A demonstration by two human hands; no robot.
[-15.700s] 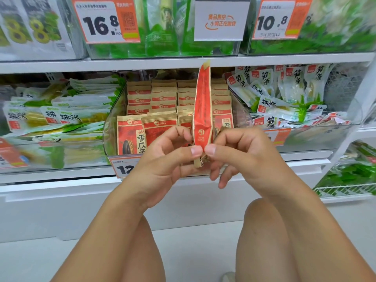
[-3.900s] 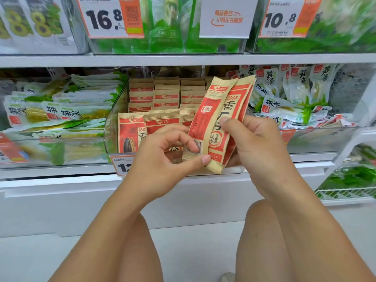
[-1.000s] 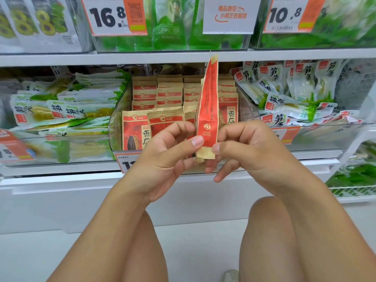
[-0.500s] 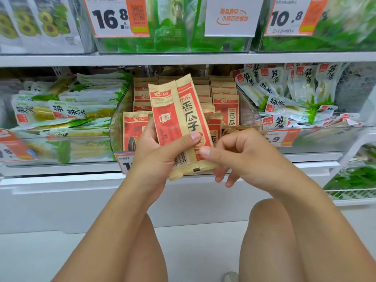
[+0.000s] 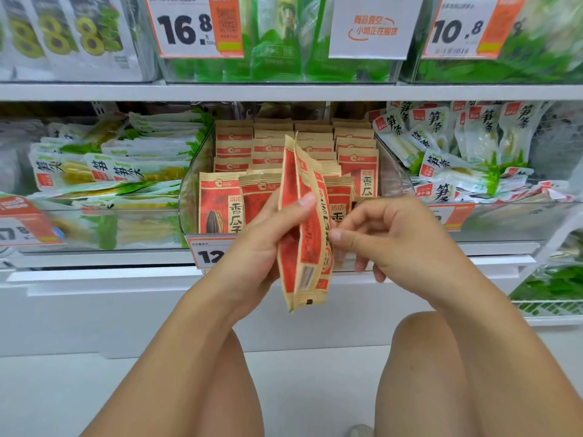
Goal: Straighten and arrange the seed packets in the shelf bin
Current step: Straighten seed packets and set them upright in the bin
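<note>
Two red-and-tan seed packets (image 5: pixel 304 247) stand upright and nearly edge-on in front of the shelf. My left hand (image 5: pixel 262 244) grips them, thumb across the near face and fingers behind. My right hand (image 5: pixel 394 238) is at their right edge, thumb tip against the packets and fingers curled. Behind them a clear shelf bin (image 5: pixel 189 197) holds several rows of the same packets (image 5: pixel 233 149) standing upright, with a gap at the front right.
Neighbouring bins hold white-and-green snack packs on the left (image 5: pixel 120 171) and right (image 5: pixel 457 146). A price tag (image 5: pixel 208 253) hangs on the bin's front. The upper shelf (image 5: pixel 284 91) overhangs the bin. My knees (image 5: pixel 426 357) are below; a wire basket (image 5: pixel 549 298) sits lower right.
The two packets have turned from face-on to nearly edge-on and sit deeper in my left hand. My right hand has slid from the lower corner to their right edge.
</note>
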